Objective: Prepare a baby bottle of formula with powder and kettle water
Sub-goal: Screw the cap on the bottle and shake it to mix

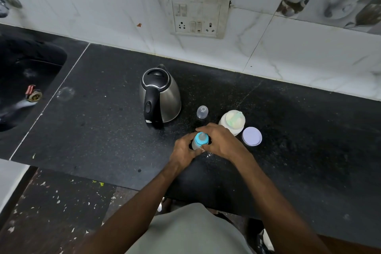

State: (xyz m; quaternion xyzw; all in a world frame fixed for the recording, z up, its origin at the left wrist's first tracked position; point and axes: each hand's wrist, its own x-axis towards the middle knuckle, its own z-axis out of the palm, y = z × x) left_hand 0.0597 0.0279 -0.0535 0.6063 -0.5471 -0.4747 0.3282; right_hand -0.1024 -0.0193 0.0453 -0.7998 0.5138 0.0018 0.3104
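Note:
A baby bottle [201,139] with a blue collar and clear teat stands on the black counter [103,119]. My left hand [183,151] grips the bottle's body from the left. My right hand [221,142] curls round the blue collar from the right. Behind the bottle lies its clear dome cap [202,112]. An open tub of formula powder [232,121] with a scoop inside stands to the right, its pale round lid [252,136] lying flat beside it. A steel kettle [159,94] with a black handle and a closed lid stands behind and to the left.
A dark sink [26,84] with a drain is sunk into the counter at the far left, a tap above it. A switch and socket panel [196,17] hangs on the tiled wall. The counter's front edge runs just below my hands.

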